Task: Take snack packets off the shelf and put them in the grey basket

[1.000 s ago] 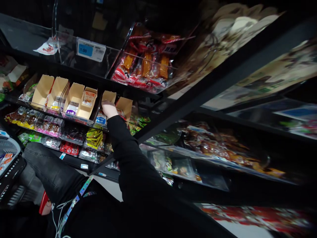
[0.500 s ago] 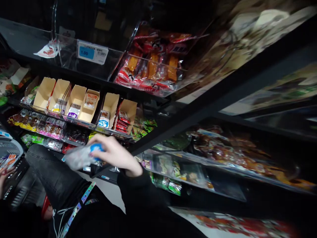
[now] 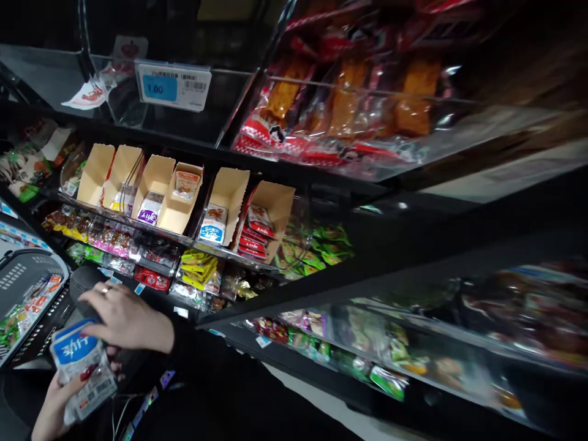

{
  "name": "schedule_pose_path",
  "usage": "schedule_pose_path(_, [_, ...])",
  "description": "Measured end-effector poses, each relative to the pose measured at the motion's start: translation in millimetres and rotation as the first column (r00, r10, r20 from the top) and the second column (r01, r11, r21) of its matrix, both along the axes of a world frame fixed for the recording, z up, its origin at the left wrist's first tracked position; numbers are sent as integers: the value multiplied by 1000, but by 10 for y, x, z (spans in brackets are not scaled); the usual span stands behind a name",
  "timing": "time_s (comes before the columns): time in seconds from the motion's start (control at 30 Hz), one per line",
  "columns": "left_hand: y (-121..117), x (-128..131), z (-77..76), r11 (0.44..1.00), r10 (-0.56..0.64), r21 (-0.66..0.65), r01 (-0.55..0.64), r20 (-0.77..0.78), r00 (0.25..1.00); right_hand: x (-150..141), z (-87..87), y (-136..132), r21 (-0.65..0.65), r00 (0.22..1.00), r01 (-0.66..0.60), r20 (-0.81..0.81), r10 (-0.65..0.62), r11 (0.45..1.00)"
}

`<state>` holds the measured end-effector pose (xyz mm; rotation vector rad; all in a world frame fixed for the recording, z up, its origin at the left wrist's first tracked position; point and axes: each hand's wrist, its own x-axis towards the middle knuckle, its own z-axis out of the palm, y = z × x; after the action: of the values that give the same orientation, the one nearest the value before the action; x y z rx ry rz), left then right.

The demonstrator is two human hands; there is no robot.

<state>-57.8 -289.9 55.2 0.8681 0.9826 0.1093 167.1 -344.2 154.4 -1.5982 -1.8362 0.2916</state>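
At eight o'clock, the left hand (image 3: pixel 51 405) is clamped on the packet (image 3: pixel 76 352); the right hand (image 3: pixel 126 315) has fingers apart at its upper edge. Picking up looks done, laying down not yet; the basket (image 3: pixel 16 269) is at the packet's eleven o'clock.

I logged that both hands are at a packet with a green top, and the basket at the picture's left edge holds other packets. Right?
The colour is wrong: in the head view, the packet has a blue top. The left hand and right hand are both at it, and the basket at the left edge holds other packets.
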Motion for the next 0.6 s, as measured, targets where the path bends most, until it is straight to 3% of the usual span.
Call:
schedule_pose_path(0.07, [-62,-55,79,996,90,11,-91,42,995,349,74,-87,51,949,315,-30,-314,948])
schedule_pose_path(0.1, [-95,-66,123,990,139,16,-140,60,988,592,140,-134,71,863,505,-34,-504,860])
schedule_pose_path(0.13, [-128,-61,172,981,191,22,-193,68,979,856,226,-179,84,735,677,-23,-678,731])
schedule_pose_path(0.17, [-159,-41,225,968,246,27,-248,73,967,1121,326,-218,81,617,785,-12,-787,614])
schedule_pose_path(0.2, [-187,-5,283,952,300,28,-303,80,950,1365,436,-251,75,557,827,11,-830,556])
schedule_pose_path(0.23, [-212,43,344,939,340,21,-343,91,936,1574,549,-279,57,576,814,53,-816,578])
schedule_pose_path(0.33, [-268,212,518,921,387,-22,-388,152,910,1945,824,-340,58,704,697,135,-697,715])
schedule_pose_path(0.4, [-294,295,603,918,395,-37,-394,166,904,2055,891,-363,79,693,704,138,-707,706])
schedule_pose_path(0.43, [-305,320,630,917,397,-40,-396,171,902,2101,880,-362,61,655,741,160,-739,669])
schedule_pose_path(0.5, [-324,339,655,918,395,-49,-393,187,900,2207,783,-320,-101,555,827,308,-773,553])
schedule_pose_path(0.57, [-333,333,644,927,374,-60,-369,202,905,2325,624,-223,-358,521,852,509,-685,381])
schedule_pose_path(0.6, [-331,326,629,933,360,-65,-355,207,910,2380,541,-163,-419,524,847,546,-654,328])
